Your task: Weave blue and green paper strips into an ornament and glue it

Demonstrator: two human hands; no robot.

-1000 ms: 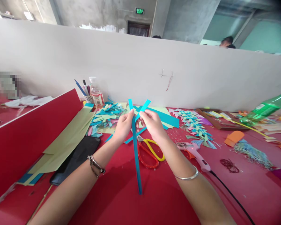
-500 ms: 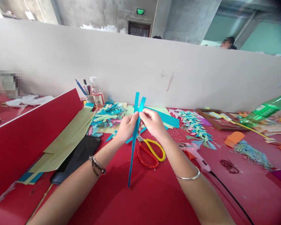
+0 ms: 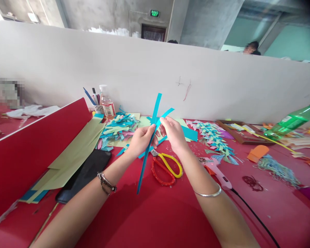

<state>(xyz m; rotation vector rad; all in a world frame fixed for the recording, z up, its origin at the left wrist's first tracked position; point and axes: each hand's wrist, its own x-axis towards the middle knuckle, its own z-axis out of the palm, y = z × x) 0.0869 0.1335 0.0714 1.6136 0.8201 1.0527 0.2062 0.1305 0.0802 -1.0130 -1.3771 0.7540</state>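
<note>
Above the table's middle, my left hand (image 3: 142, 139) pinches blue paper strips (image 3: 157, 106) between thumb and fingers. Two strip ends fan apart above the pinch, and the long lower part slants down toward me. My right hand (image 3: 174, 134) has its thumb and fingers closed on the right-leaning end. Its other fingers are curled and partly hidden. Scissors (image 3: 181, 171) with one red and one yellow handle lie under my hands, the blade tips covered by paper. Behind them is a pile of cut blue, green and pink paper pieces (image 3: 119, 129).
A pink glue gun (image 3: 222, 179) with a black cord lies right, near a woven paper-leaf strand (image 3: 214, 137). Farther right are a tilted green bottle (image 3: 291, 119) and yarn (image 3: 279, 172). A black phone (image 3: 84, 175) and a red board (image 3: 41, 151) are left; a white partition (image 3: 144, 69) stands behind.
The two upper strip ends have spread wider, the right one now bending to the right. The lower end has risen and swung slightly left. My right hand has shifted a little right.
</note>
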